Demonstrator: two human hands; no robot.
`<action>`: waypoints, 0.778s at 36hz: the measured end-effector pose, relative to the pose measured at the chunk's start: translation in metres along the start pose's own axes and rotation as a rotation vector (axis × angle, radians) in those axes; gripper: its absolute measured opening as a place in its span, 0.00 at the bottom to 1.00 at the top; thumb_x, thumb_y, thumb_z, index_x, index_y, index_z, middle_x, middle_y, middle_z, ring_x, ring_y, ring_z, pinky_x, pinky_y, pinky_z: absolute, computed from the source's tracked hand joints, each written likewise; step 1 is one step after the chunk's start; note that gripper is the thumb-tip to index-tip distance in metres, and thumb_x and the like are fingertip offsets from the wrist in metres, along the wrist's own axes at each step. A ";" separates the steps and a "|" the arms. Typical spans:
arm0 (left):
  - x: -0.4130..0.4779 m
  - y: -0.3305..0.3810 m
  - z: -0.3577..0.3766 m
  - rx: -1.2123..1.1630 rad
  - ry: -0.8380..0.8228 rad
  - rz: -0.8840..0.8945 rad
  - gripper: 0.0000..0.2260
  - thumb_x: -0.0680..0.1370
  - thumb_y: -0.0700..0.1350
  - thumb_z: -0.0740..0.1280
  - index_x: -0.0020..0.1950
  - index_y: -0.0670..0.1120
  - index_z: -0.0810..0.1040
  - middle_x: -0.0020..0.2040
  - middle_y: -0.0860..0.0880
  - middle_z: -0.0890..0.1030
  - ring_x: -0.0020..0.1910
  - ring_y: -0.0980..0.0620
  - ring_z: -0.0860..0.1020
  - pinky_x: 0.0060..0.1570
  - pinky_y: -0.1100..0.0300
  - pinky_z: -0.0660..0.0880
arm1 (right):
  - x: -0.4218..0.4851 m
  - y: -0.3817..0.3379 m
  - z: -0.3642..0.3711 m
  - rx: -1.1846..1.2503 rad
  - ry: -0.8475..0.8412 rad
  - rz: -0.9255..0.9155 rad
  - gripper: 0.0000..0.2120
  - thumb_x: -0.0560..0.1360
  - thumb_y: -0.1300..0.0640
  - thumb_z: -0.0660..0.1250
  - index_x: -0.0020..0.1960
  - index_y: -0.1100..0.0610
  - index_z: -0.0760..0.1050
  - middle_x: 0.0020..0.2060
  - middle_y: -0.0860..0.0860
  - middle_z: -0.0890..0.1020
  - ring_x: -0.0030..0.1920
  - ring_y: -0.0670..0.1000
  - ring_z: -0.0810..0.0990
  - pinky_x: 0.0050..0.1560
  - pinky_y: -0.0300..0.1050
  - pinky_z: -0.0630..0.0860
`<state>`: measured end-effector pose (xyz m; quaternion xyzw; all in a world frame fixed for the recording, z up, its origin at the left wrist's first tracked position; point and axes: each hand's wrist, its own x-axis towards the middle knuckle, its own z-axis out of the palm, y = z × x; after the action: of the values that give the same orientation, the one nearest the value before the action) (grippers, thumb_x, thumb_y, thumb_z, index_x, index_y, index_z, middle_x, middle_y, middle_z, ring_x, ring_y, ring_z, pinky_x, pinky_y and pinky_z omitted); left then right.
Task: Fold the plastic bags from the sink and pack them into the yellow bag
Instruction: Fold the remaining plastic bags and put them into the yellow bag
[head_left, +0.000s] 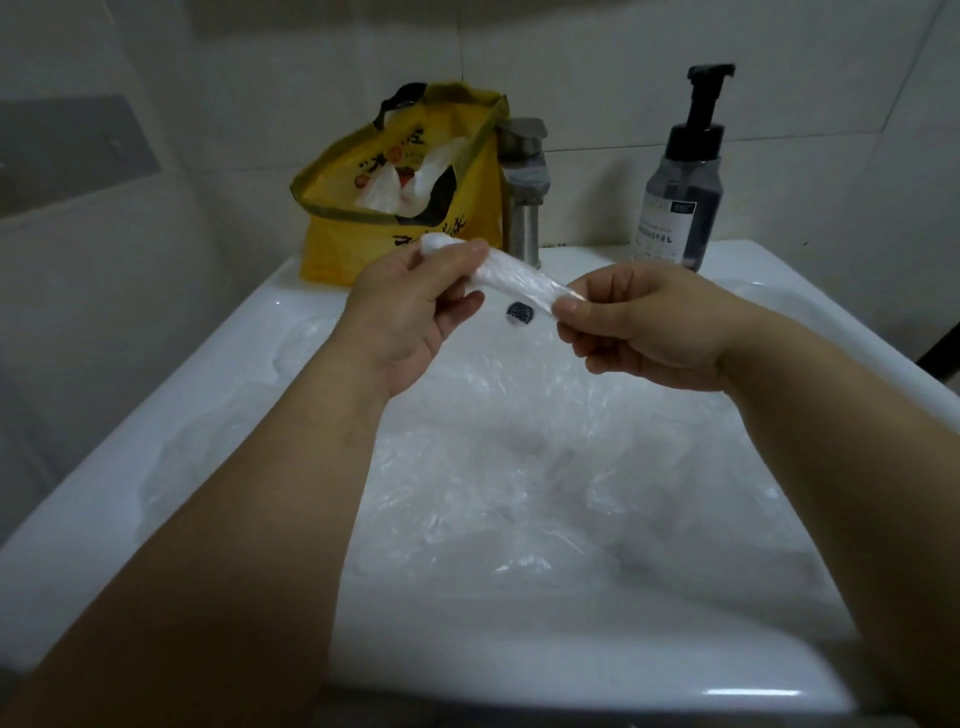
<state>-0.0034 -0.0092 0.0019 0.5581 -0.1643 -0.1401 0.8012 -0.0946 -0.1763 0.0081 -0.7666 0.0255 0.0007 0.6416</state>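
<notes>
Your left grip (405, 312) and right grip (644, 327) each pinch an end of a rolled plastic bag (511, 278) above the sink (249, 322), near the yellow bag (358, 249) on its rear edge.

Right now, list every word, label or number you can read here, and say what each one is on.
On the yellow bag: large black characters, creased, partly hidden and blurred; not readable.
On the bottle: a white label with lines of small print, too blurred to read.
No other text shows.

left hand (410, 312) and right hand (639, 327) bare, forearms (249, 519) bare to frame edge, right thumbnail (570, 306) short, rounded.
</notes>
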 end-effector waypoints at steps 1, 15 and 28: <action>0.000 -0.001 0.002 -0.079 -0.012 -0.007 0.03 0.75 0.40 0.69 0.47 0.44 0.77 0.35 0.50 0.80 0.37 0.58 0.80 0.43 0.62 0.79 | 0.001 0.001 0.003 -0.015 0.019 -0.019 0.07 0.77 0.59 0.64 0.46 0.60 0.79 0.32 0.50 0.79 0.33 0.46 0.75 0.35 0.37 0.75; -0.007 -0.025 0.022 0.342 -0.148 -0.143 0.17 0.83 0.55 0.56 0.56 0.48 0.80 0.52 0.45 0.82 0.53 0.47 0.80 0.57 0.52 0.78 | 0.010 0.011 0.032 -0.052 0.085 -0.083 0.11 0.78 0.60 0.64 0.39 0.60 0.78 0.31 0.50 0.79 0.29 0.47 0.72 0.31 0.38 0.72; 0.004 -0.013 -0.005 0.375 0.184 0.047 0.08 0.75 0.49 0.72 0.46 0.46 0.77 0.33 0.52 0.75 0.25 0.61 0.73 0.26 0.69 0.71 | 0.008 0.010 0.009 0.018 -0.016 0.065 0.08 0.77 0.60 0.65 0.46 0.65 0.78 0.30 0.52 0.78 0.30 0.47 0.74 0.32 0.37 0.73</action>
<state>0.0018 -0.0113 -0.0117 0.7039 -0.1266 -0.0367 0.6980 -0.0870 -0.1694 -0.0040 -0.7594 0.0454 0.0275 0.6485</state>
